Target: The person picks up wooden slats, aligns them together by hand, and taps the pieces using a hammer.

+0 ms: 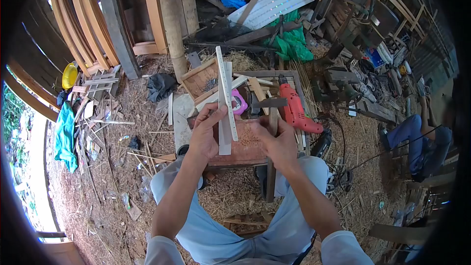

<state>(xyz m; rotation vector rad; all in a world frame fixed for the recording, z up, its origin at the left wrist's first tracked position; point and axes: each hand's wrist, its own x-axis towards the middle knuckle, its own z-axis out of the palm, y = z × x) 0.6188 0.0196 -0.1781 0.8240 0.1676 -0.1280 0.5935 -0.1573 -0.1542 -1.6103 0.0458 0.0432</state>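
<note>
My left hand (206, 130) is closed around two narrow pale strips, held upright and slightly crossed. The front strip (223, 78) has a row of small dark dots along its length; the plain strip (224, 143) sits behind it. My right hand (278, 140) grips a hammer (271, 181) by the handle, its dark metal head up and the handle end pointing down toward my lap. Both hands are above a low wooden workbench (235, 154) in front of my knees. A pink tape measure (240, 102) lies just beyond the left fingers.
A red power drill (295, 105) rests on the bench's right side. A wooden box (200, 79) with what look like nails stands at the back left. Wood shavings (117, 191) and scraps cover the ground. Another person (422, 140) sits at the far right.
</note>
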